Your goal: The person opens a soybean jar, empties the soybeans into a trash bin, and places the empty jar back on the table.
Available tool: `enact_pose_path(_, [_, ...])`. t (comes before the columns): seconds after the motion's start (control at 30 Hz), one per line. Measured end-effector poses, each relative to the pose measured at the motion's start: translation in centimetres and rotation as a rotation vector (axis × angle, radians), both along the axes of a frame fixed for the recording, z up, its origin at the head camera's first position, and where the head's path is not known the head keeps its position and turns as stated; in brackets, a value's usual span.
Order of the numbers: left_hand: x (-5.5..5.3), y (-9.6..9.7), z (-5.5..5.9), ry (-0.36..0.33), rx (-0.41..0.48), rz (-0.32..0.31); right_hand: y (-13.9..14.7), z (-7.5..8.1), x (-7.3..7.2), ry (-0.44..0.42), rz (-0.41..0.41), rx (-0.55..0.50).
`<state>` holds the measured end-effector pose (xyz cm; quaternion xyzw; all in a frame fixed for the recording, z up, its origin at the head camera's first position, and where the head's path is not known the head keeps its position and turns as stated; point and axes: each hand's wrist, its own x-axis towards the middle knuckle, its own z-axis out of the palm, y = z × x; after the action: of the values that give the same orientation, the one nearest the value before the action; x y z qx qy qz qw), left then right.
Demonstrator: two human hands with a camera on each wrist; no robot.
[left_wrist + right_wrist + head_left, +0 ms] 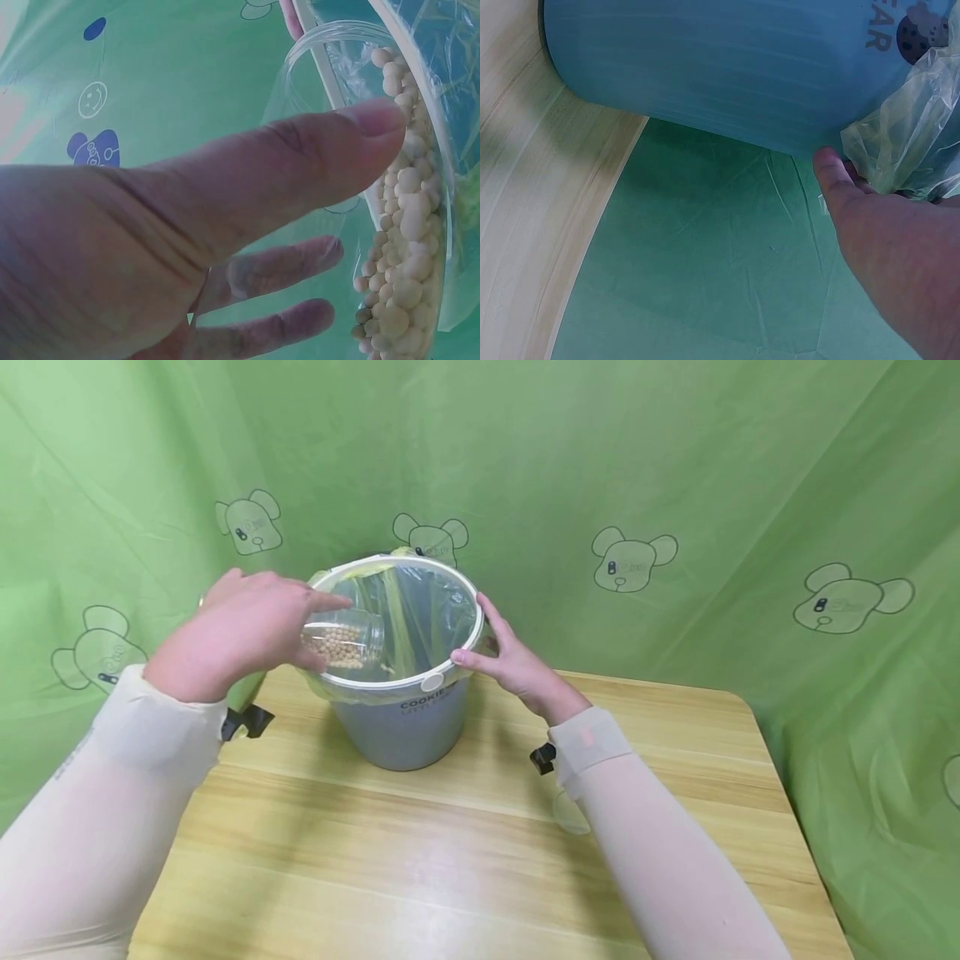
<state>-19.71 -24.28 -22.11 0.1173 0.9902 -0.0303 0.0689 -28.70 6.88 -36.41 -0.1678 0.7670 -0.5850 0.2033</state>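
The bucket point(397, 731) is stood upright near the far edge of the desk point(450, 860), nearer to the far left corner than to the far right one. Its opening is lined with a clear bag point(441, 593), folded outward over the white rim point(375, 682). The transparent jar point(377, 631) is positioned at the left side of the opening, tilted almost onto its side, with its mouth apparently turned toward the middle. Pale round beads point(341, 645) are lodged along the jar's lower wall.

Hands: the jar is gripped between thumb and fingers of the left hand point(251, 625), with the index finger extended. The bucket's rim is pinched at the right by the right hand point(519, 667), thumb over the top and fingers outside.

Step in hand: pouring of the beads into the lined bucket is judged to be under way, with a good quantity remaining in the jar.

Next move: a steeper tilt of the jar, base raised, is judged to be required. The mouth should be kept inside the rim, and the bucket should be held steady.
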Motion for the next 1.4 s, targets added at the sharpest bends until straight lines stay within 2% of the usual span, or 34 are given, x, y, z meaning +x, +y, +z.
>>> enact_pose_path(0.23, [-0.01, -0.02, -0.02, 0.012, -0.029, -0.014, -0.01, 0.02, 0.02, 0.008, -0.002, -0.005])
enact_pose_path(0.9, [0.0, 0.04, 0.1, 0.025, -0.039, -0.011, 0.0, 0.05, -0.01, 0.009, 0.0, -0.003])
enact_pose_path(1.4, [-0.09, 0.06, 0.08, 0.039, -0.059, -0.035, -0.04, 0.17, 0.1, 0.008, 0.006, -0.004])
